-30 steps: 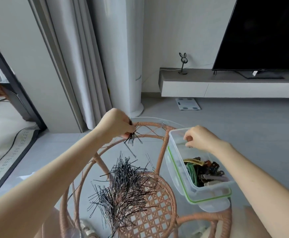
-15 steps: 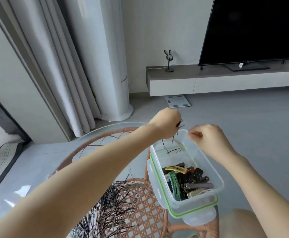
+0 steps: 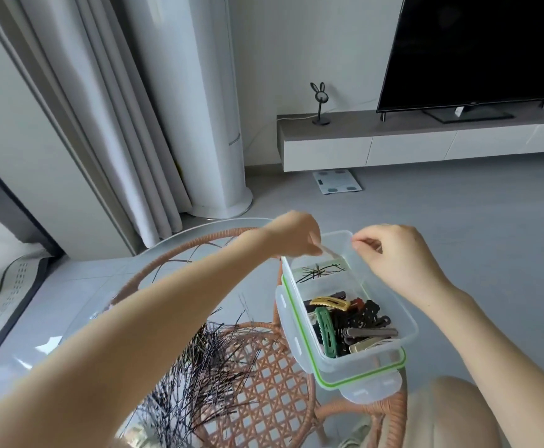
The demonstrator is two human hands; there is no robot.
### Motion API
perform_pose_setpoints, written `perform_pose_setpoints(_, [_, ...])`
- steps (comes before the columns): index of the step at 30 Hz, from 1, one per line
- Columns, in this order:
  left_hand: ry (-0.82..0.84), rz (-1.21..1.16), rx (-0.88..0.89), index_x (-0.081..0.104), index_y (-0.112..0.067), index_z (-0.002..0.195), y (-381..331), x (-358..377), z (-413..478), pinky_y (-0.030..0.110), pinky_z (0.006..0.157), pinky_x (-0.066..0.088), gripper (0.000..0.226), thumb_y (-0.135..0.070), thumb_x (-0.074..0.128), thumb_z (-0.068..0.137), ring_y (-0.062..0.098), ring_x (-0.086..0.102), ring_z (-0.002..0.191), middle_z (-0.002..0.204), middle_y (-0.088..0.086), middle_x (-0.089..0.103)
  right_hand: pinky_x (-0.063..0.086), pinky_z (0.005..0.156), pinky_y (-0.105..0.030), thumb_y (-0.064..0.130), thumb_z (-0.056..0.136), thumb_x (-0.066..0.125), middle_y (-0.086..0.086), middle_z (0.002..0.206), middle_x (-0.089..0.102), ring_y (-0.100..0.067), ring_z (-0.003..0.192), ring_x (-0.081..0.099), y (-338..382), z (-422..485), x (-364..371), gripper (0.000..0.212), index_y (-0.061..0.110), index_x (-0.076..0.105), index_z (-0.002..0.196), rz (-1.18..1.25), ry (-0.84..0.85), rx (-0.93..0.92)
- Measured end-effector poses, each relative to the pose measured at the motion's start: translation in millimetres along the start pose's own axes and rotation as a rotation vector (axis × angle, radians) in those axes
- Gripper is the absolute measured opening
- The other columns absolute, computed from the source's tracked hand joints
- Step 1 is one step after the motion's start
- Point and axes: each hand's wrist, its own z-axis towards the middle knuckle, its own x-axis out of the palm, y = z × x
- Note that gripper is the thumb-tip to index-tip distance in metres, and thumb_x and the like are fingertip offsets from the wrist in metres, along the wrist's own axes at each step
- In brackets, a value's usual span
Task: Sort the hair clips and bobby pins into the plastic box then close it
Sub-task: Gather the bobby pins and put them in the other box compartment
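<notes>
Your right hand [image 3: 393, 257] pinched the far rim of the plastic box [image 3: 408, 318] at the table's [image 3: 273, 376] right; your left hand [image 3: 296, 236], its hold lost in blur, hovered over the far compartment, where releasing low onto the bobby pins [image 3: 320, 272] seemed wisest.

The plastic box [image 3: 400, 313] is clear, smooth and glossy. The lid [image 3: 371, 388] under the box is the same plastic, edged with a green seal [image 3: 361, 381]. Inside the box, the hair clips [image 3: 345, 324] look mostly matt, though one yellow clip is shiny. Left of the box, the bobby pins [image 3: 206, 376] are thin black wire with a faint sheen. They lie on a glass-topped counter [image 3: 273, 376] of woven rattan.
</notes>
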Motion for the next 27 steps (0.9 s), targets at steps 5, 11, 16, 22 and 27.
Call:
perform_pose_setpoints(5, [-0.184,0.070,-0.151,0.071,-0.012,0.099,32,-5,-63,0.029,0.080,0.050,0.036,-0.042,0.053,0.090,0.027,0.064,0.095,0.103,0.007,0.072,0.038,0.066,-0.005,0.032,0.074,0.072,0.012,0.085,0.060,0.009,0.071,0.052,61,-34,-1,0.029,0.017,0.069,0.098,0.148,0.200,-0.180])
perform_pose_setpoints(11, [0.061,0.233,-0.502,0.056,-0.008,0.118,88,43,-181,0.038,0.088,0.051,0.088,-0.079,0.042,0.069,0.028,0.058,0.107,0.120,0.011,0.060,0.019,0.113,-0.035,0.053,0.070,0.067,0.004,0.149,0.020,-0.016,0.136,0.020,97,-82,65,0.096,0.026,0.013,0.144,-0.182,0.690,-0.425])
perform_pose_setpoints(16, [0.249,0.154,-0.666,0.006,-0.010,0.149,82,95,-240,0.042,0.113,0.033,0.130,-0.090,0.035,0.052,0.031,0.028,0.138,0.150,0.016,0.028,0.003,0.115,-0.043,0.071,0.057,0.064,-0.008,0.156,-0.010,-0.026,0.143,-0.003,93,-77,117,0.124,0.030,-0.015,0.143,-0.332,0.750,-0.395])
perform_pose_setpoints(22, [0.083,0.167,-0.620,0.005,-0.008,0.148,67,116,-241,0.040,0.111,0.031,0.120,-0.077,0.054,0.063,0.030,0.029,0.132,0.144,0.013,0.030,0.017,0.114,-0.045,0.068,0.060,0.065,-0.007,0.152,0.020,-0.027,0.136,0.018,115,-62,141,0.117,0.024,-0.002,0.146,-0.269,0.746,-0.394])
perform_pose_setpoints(27, [-0.047,0.086,-0.544,0.046,-0.007,0.126,78,103,-224,0.030,0.098,0.040,0.065,-0.046,0.066,0.078,0.023,0.046,0.114,0.123,0.009,0.050,0.033,0.099,-0.030,0.032,0.078,0.068,-0.002,0.132,0.043,-0.020,0.122,0.035,128,-61,144,0.075,0.021,0.029,0.141,-0.099,0.690,-0.414])
